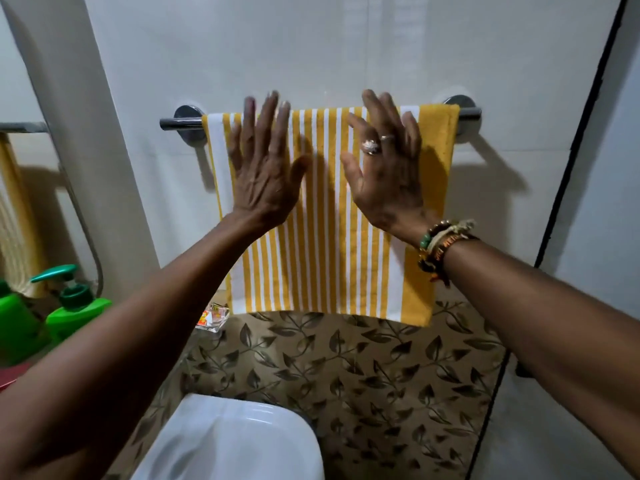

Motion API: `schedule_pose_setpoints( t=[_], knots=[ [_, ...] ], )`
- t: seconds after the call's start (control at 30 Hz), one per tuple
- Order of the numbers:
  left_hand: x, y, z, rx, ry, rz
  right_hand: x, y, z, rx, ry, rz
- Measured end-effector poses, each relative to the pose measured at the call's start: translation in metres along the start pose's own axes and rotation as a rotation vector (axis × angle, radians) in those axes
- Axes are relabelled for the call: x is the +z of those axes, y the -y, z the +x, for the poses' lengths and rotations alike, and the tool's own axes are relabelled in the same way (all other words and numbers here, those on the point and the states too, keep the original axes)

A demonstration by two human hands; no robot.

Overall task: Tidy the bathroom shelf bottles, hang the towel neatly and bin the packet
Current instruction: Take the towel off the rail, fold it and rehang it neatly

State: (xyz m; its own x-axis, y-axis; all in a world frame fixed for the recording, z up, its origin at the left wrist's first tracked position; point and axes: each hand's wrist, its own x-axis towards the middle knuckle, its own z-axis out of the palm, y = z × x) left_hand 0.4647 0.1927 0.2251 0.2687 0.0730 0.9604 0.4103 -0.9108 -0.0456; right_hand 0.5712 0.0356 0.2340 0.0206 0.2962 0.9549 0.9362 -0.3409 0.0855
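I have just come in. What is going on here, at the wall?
A person is seeing to the striped towel. It hangs over the chrome rail, and the left hand and the right hand lie open against its front, fingers spread, as if to smooth it. Neither hand holds anything. Green bottles stand at the lower left, and a small packet lies below the towel's left corner, not yet binned.

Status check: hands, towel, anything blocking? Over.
Both open: left hand, right hand, fingers spread in front of yellow-and-white striped towel. Towel draped on chrome wall rail, hanging flat. Lower left, clear orange-printed packet not binned. Nothing in the way.
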Motion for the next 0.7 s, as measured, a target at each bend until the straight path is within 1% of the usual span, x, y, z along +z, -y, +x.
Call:
schedule_pose_setpoints(
  t=[0.03, 0.1, 0.13, 0.17, 0.23, 0.27, 0.3, 0.47, 0.7],
  knots=[
    [0.002, -0.007, 0.012, 0.041, 0.025, 0.032, -0.002, 0.004, 0.007, -0.042, 0.083, -0.056],
    [0.006, -0.015, 0.033, 0.081, 0.106, 0.060, 0.000, 0.001, 0.021, -0.136, 0.328, -0.147],
    [0.007, -0.014, 0.040, 0.085, 0.151, 0.059, 0.004, -0.002, 0.028, -0.158, 0.431, -0.174],
    [0.008, -0.010, 0.044, 0.096, 0.185, 0.060, 0.009, -0.003, 0.034, -0.135, 0.485, -0.156],
    [0.008, 0.005, 0.047, 0.157, 0.209, 0.119, 0.010, 0.001, 0.046, -0.156, 0.360, -0.219],
    [0.008, 0.013, 0.047, 0.180, 0.211, 0.161, 0.013, -0.001, 0.052, -0.169, 0.334, -0.263],
    [0.008, 0.021, 0.046, 0.181, 0.213, 0.187, 0.010, -0.006, 0.053, -0.188, 0.325, -0.298],
    [0.013, 0.038, 0.046, 0.122, 0.218, 0.196, 0.006, -0.053, 0.051, -0.161, 0.277, -0.378],
    [0.009, 0.053, 0.051, 0.070, 0.212, 0.210, -0.005, -0.088, 0.039, -0.092, 0.203, -0.401]
  ],
)
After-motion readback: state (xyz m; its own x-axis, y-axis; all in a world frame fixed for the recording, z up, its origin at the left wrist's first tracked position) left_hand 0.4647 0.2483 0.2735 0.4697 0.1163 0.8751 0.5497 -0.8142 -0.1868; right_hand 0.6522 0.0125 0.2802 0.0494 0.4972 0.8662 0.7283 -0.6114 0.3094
